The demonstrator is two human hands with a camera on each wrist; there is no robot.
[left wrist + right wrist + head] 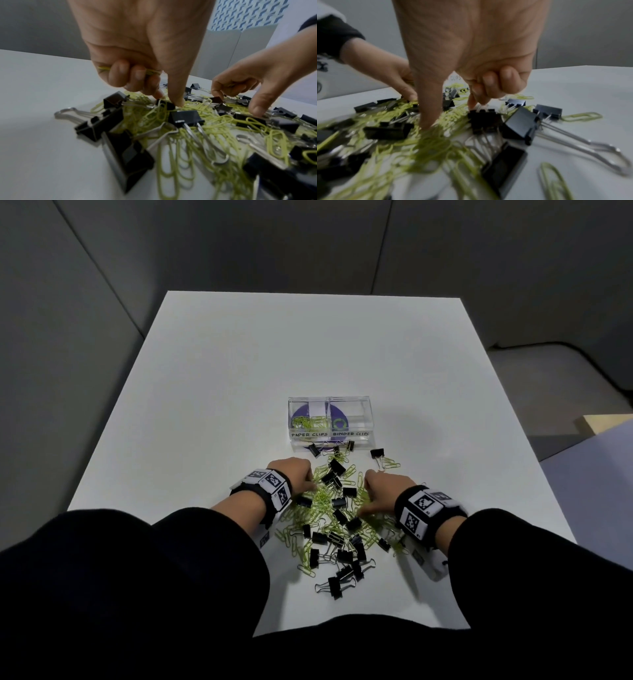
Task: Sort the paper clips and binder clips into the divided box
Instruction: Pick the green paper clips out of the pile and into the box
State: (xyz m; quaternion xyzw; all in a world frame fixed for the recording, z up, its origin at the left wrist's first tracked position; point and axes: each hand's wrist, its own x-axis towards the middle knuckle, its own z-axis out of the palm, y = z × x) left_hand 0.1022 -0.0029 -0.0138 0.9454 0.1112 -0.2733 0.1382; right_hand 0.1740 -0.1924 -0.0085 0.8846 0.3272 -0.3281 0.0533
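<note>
Near pile: binder clips (344,554) and paper clips (310,556) lie mixed in one heap on the white bench (212,392), running from close to the near edge out toward the middle.
Binder clips: black folded steel with wire handles, stiff and the heavier of the two sorts. I judge the handles or the flat black back the best places to take hold, since the handles snag on neighbouring wire.
Paper clips: thin yellow-green wire, very light and slick on the smooth top. They hook one another, so I expect them to come up in bunches. A pinch at a single loop, lifted slowly, should shake the others loose.
Left hand (137,54): over the left side of the heap, its curled fingers (118,73) holding a few yellow-green paper clips against the palm, while index and thumb reach down into the pile.
Right hand (471,47): over the right side, outer fingers curled in. Thumb and index are down among the clips, with the index at a binder clip's wire handles, but motion blur leaves it unclear whether anything is pinched.
Divided box (330,422): clear plastic, beyond the heap near the middle of the bench. The left compartment, labelled PAPER CLIPS, holds some paper clips, while the right, labelled BINDER CLIPS, looks unfilled.
Progress: by my reading, sorting is at an early stage.
</note>
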